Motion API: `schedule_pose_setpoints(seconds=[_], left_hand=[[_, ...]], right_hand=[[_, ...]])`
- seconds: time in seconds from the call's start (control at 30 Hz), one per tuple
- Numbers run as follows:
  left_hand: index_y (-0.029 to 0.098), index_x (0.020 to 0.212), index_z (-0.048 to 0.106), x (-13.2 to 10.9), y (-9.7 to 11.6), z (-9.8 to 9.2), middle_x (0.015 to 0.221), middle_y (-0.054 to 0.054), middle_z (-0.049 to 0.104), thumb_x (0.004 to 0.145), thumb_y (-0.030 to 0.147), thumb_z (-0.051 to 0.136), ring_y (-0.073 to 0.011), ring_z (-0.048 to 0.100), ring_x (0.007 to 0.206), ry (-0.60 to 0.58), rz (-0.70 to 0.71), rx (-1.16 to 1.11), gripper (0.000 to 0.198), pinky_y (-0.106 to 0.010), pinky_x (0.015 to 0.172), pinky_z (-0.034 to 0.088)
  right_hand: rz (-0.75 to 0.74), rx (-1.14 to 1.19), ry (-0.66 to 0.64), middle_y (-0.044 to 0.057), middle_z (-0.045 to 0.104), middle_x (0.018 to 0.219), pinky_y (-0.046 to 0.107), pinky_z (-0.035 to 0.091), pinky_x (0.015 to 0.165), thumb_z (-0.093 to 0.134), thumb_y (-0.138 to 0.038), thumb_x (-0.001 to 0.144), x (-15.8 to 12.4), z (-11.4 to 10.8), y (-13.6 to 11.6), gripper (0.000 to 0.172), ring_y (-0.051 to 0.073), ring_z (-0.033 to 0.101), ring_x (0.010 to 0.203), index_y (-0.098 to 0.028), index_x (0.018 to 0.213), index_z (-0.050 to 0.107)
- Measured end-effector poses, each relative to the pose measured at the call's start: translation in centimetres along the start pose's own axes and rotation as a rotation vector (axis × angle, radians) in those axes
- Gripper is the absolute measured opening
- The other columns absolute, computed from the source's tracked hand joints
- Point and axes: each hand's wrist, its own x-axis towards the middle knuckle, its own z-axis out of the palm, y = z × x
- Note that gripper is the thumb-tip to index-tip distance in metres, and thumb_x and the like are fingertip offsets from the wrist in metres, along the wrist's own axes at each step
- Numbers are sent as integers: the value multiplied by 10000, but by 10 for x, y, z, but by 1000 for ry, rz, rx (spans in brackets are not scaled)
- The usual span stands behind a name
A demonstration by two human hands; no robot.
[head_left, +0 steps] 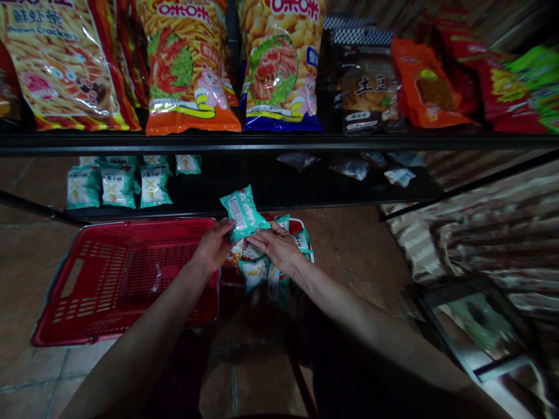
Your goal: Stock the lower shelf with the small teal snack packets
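Note:
Between both hands is a small teal and white snack bag (243, 213), its printed back facing up. My left hand (215, 244) pinches its left edge, and my right hand (277, 245) grips its lower right corner. Beneath the hands, a small red basket (230, 276) with a white rim holds several snack bags, among them a teal and white one (254, 272). On the lower shelf, matching teal snack bags (117, 185) stand in short rows at the left.
A red shopping basket (70, 314) sits on the tiled floor at the left. Large chip bags (192, 64) line the upper shelf (262, 142). Small dark packets (349, 167) lie on the lower shelf's right side. A framed stand (476, 314) and striped curtain (484, 233) are at the right.

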Motion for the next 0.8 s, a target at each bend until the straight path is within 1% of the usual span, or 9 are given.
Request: schedule_pose_setpoints(seconds=[0.07,0.1,0.27,0.37,0.43,0.53,0.6,0.7,0.8], left_hand=[[146,774,647,-3,-3,2,829,-47,672,602,61,714,-132,619,749,-49,14,14,203,-255,719,494],[149,783,648,-4,-5,3,841,-44,676,582,41,716,-135,624,772,-49,24,13,238,-258,739,495],[155,817,663,-6,-9,2,861,-46,688,560,44,724,-147,639,781,6,72,46,285,-286,766,503],[155,810,675,-5,-8,-1,864,-49,697,556,38,719,-144,640,765,28,109,73,282,-280,751,509],[152,805,684,-5,-7,-2,865,-50,701,547,34,717,-142,640,758,38,117,92,286,-272,742,512],[157,846,693,-9,-6,-2,886,-46,706,530,48,731,-146,641,770,41,110,142,336,-275,739,518],[160,892,692,-12,-7,0,905,-45,707,526,75,747,-154,643,795,31,99,187,379,-285,749,519],[159,973,682,-17,-9,2,957,-49,705,524,119,770,-168,646,847,-18,73,248,459,-298,784,512],[156,1042,663,-18,-12,2,1010,-65,698,529,157,785,-190,648,883,-55,62,291,528,-329,826,502]], right_hand=[[-13,11,8,-115,496,533,383,532,903,795,-221,552,0,0,0,390,77,584,582,-223,697,433],[-18,18,17,-117,495,531,380,531,902,796,-218,546,0,0,0,390,75,580,577,-223,695,436],[1,-13,42,-100,539,571,364,517,902,799,-214,514,-2,1,-2,379,91,612,638,-212,681,459],[32,-89,51,-62,602,654,333,500,900,762,-225,562,-2,1,-9,280,110,636,725,-201,706,523],[51,-113,72,-42,637,736,320,502,867,726,-258,617,0,0,-16,221,112,633,749,-206,779,585],[42,-146,98,-19,669,905,293,505,776,708,-323,659,5,-3,-24,240,117,613,784,-226,867,636],[25,-173,88,-5,677,958,262,489,715,720,-368,658,8,-4,-26,276,121,602,795,-220,880,652],[18,-143,39,-1,697,854,250,469,659,754,-397,624,11,-4,-26,306,127,603,733,-200,838,660],[21,-87,-13,-14,693,742,273,478,653,785,-374,586,12,-4,-26,318,140,610,680,-197,819,661]])
